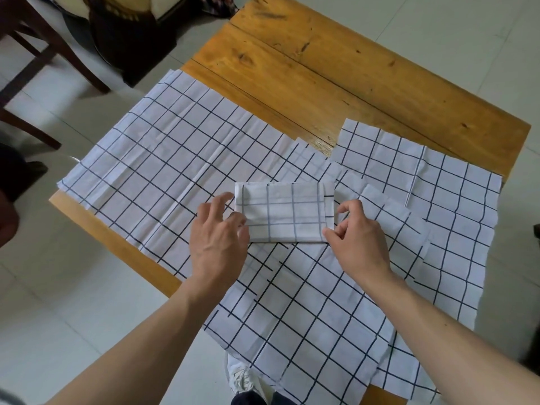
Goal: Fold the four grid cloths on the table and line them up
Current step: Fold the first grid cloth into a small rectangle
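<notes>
A small folded grid cloth [285, 213] lies in the middle of the wooden table [321, 68], on top of unfolded white cloths with dark grid lines. My left hand [217, 238] touches its left edge with fingers spread. My right hand [355, 235] pinches its right edge between thumb and fingers. A large flat grid cloth [163, 153] covers the left part. Another flat cloth [455, 200] lies at the right, and a third [301, 323] hangs over the near edge.
The far half of the table is bare wood. A dark wooden chair [38, 54] stands at the upper left on the tiled floor [58, 302]. A shoe [242, 378] shows below the near table edge.
</notes>
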